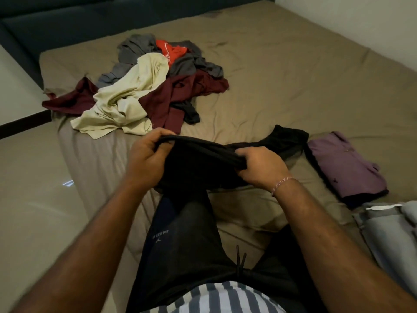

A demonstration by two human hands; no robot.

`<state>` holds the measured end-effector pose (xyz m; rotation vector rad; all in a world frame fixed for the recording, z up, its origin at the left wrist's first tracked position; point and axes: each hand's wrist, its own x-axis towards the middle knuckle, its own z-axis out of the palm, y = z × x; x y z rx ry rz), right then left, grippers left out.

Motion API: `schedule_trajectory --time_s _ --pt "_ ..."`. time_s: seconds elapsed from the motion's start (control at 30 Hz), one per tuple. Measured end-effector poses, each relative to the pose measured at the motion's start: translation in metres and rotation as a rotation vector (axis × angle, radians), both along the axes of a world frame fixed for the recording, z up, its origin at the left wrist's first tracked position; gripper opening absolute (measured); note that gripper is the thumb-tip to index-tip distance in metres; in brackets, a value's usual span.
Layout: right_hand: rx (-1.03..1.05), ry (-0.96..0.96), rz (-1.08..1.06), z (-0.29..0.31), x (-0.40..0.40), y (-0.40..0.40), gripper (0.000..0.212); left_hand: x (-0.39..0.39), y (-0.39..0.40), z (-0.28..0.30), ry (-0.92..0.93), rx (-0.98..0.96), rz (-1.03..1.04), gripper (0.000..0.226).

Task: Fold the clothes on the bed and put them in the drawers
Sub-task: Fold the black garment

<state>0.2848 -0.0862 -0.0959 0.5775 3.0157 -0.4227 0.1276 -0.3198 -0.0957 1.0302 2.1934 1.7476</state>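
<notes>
Both hands [149, 154] [259, 166] on black garment [198, 157]

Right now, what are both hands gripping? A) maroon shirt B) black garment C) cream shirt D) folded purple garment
B: the left hand and right hand both grip the bunched edge of the black garment; the folded purple garment lies untouched on the bed.
</notes>
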Motion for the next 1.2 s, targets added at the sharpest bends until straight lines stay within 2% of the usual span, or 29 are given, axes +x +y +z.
schedule_trajectory --time_s 0.07,0.13,0.2,0.23,0.3,0.37,0.43,0.5,0.57,0.63,0.67,0.7,0.77,0.87,0.93,1.0,1.1,1.13,1.2 --pt "-0.18 0.04 -0.074 -0.01 0.008 0.008 0.017 -0.011 -0.017 -0.005 -0.051 0.05 0.11 0.023" --pt "-0.36 0.164 -0.108 -0.015 0.011 0.009 0.017 -0.02 -0.029 -0.009 -0.088 0.048 0.227 0.029" --pt "-0.467 0.302 -0.089 -0.016 0.007 0.003 0.03 -0.025 -0.037 -0.015 -0.079 -0.046 0.315 0.029" --pt "-0.472 0.346 -0.062 -0.014 0.005 -0.003 0.037 -0.023 -0.037 -0.016 -0.014 -0.126 0.321 0.037" --pt "-0.434 0.413 0.031 -0.006 -0.002 -0.016 0.044 -0.008 -0.03 -0.015 0.132 -0.199 0.163 0.061" --pt "-0.406 0.44 0.132 0.003 -0.01 -0.03 0.04 0.017 -0.012 -0.01 0.178 -0.234 -0.114 0.079" --pt "-0.54 0.468 0.195 0.011 -0.018 -0.044 0.037 0.036 0.006 -0.01 0.246 -0.253 -0.271 0.09" --pt "-0.793 0.491 0.213 0.017 -0.02 -0.054 0.034 0.043 0.019 -0.009 0.272 -0.229 -0.264 0.084" --pt "-0.997 0.517 0.204 0.017 -0.019 -0.057 0.025 0.04 0.024 -0.007 0.27 -0.171 -0.182 0.061" --pt "-1.16 0.556 0.11 0.008 -0.014 -0.054 0.014 0.035 0.019 -0.005 0.251 -0.138 -0.117 0.041" --pt "-1.202 0.578 0.041 0.001 -0.011 -0.051 0.015 0.032 0.014 -0.006 0.216 -0.121 -0.089 0.035" --pt "-1.179 0.584 -0.023 -0.007 -0.008 -0.047 0.018 0.029 0.007 -0.006 0.165 -0.097 -0.05 0.032" --pt "-0.952 0.497 -0.077 -0.026 -0.002 -0.038 0.028 0.023 -0.008 -0.002 0.036 -0.017 0.053 0.031" --pt "-0.533 0.204 0.056 -0.048 0.0 -0.034 0.052 0.013 -0.031 0.007 -0.085 0.139 0.193 0.03" --pt "-0.342 0.15 0.062 -0.058 -0.005 -0.039 0.047 0.006 -0.045 0.01 -0.125 0.205 0.244 0.027" --pt "-0.283 0.298 0.009 -0.062 -0.013 -0.046 0.034 0.0 -0.057 0.01 -0.162 0.259 0.265 0.025" --pt "-0.487 0.497 -0.069 -0.058 -0.028 -0.051 0.032 -0.003 -0.069 0.009 -0.19 0.281 0.257 0.021" --pt "-0.532 0.505 -0.07 -0.056 -0.032 -0.051 0.033 -0.002 -0.071 0.008 -0.203 0.286 0.247 0.021" --pt "-0.423 0.456 -0.004 -0.056 -0.04 -0.052 0.035 0.001 -0.074 0.008 -0.244 0.309 0.224 0.021"
